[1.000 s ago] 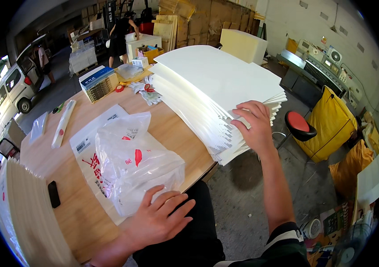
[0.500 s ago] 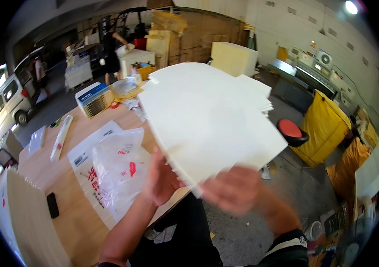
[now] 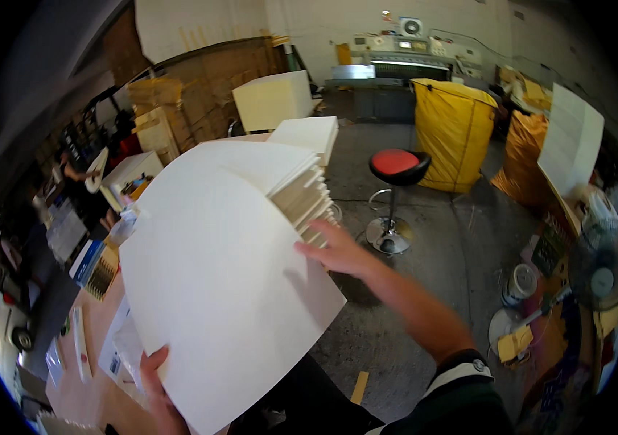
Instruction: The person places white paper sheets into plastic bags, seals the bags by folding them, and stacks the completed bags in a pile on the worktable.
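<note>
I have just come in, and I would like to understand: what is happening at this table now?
A person holds a large white sheet by its lower left edge with the left hand. The right hand is at the sheet's right edge, near a fanned stack of white sheets; whether it grips anything is unclear. The sheet covers much of the stack. A round red-and-black stool stands on the floor beyond.

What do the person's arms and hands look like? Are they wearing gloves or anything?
No gloves: the right hand and the part of the left hand that shows are bare. The right forearm is bare too, up to a dark sleeve with a white band and a small round mark. The left sleeve is out of view.
</note>
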